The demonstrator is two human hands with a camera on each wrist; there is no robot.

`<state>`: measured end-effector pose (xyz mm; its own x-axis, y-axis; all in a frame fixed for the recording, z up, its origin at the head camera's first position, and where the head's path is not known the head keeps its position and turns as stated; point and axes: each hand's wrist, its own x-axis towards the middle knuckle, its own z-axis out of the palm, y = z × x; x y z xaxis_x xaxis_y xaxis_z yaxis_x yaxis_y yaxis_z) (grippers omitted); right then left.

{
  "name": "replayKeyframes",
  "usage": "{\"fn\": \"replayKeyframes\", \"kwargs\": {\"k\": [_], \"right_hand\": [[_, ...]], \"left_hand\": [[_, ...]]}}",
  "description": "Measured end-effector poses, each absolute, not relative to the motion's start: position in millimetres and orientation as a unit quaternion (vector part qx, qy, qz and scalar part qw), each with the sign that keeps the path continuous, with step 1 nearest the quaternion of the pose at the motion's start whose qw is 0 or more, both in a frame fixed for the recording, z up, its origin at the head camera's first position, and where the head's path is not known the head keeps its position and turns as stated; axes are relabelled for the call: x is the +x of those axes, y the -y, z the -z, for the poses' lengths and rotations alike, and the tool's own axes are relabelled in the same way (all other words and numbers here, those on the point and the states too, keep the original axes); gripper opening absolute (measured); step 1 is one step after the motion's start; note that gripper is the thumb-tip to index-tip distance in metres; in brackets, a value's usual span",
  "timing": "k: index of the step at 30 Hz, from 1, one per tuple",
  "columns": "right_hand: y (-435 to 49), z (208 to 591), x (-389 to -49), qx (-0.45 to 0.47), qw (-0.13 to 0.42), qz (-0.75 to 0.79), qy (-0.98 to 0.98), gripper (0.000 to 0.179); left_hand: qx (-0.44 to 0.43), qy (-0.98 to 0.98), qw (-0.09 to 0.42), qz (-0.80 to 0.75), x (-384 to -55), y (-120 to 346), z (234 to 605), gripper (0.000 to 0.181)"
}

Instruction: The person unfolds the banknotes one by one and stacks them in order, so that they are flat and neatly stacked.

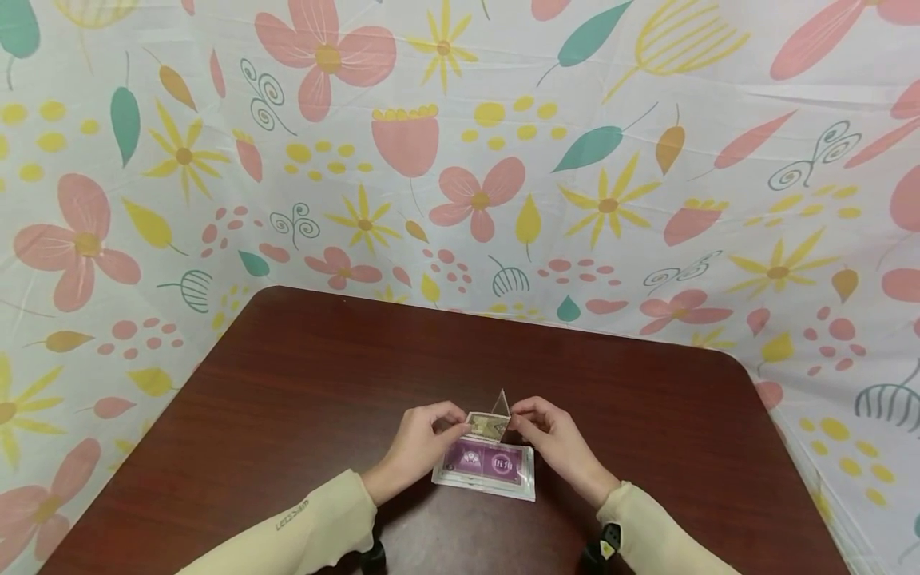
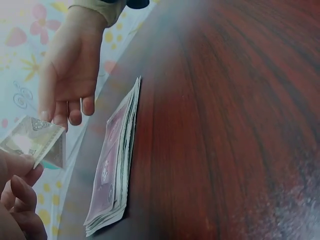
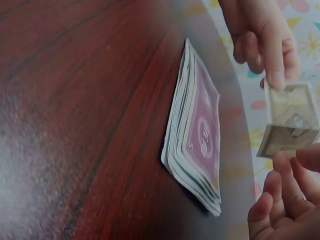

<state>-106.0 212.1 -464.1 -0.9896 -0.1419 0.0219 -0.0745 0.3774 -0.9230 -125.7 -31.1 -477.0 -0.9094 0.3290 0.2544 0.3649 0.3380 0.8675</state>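
Observation:
A folded yellowish-brown banknote is held up between the two hands, creased so that one part stands up as a thin triangular flap. My left hand pinches its left edge between thumb and fingers. At the opposite edge, my right hand has thumb and fingertips on the note by the crease. Below it on the table lies a stack of banknotes with a purple one on top; its layered edges show in the right wrist view. Neither hand touches the stack.
The dark brown wooden table has rounded far corners. Behind and beside it hangs a white cloth printed with flowers and leaves. Dark bands sit near both cream sleeves.

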Motion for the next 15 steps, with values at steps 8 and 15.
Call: {"fn": "replayKeyframes", "kwargs": {"k": [8,15], "right_hand": [[-218.0,461.8,-112.7,-0.099,0.079,0.538,-0.834,0.033],[-221.4,460.4,-113.1,-0.040,0.107,0.575,-0.810,0.023]], "left_hand": [[-0.230,0.788,-0.020,0.571,-124.0,33.3,473.1,0.006],[-0.198,0.786,-0.024,0.585,-126.8,39.5,476.3,0.006]]}}
